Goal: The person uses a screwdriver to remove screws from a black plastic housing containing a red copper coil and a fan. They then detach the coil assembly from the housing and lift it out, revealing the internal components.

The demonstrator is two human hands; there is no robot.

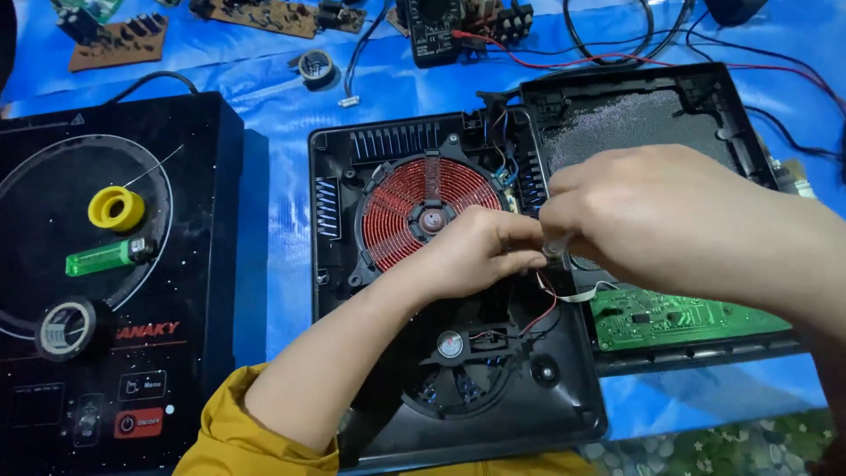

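An opened black induction cooker base [352, 264] lies in the middle, with a red-brown copper coil [401, 216] and a black fan [458, 388] inside. My left hand [480, 247] and my right hand [652, 211] meet just right of the coil, fingertips pinched on a small part over the wiring; the part itself is mostly hidden. Thin red and black wires [545, 313] run below the hands. A green circuit board [679, 317] sits under my right forearm. The cooker's black cover [634, 115] lies upside down behind the hands.
A black glass cooktop [176, 264] at left carries a yellow solder spool [116, 209], a green lighter [101, 257] and a roll of tape [66, 328]. Brown circuit boards [119, 40], a black multimeter [432, 31] and red and black leads [608, 57] lie on the blue sheet [282, 203].
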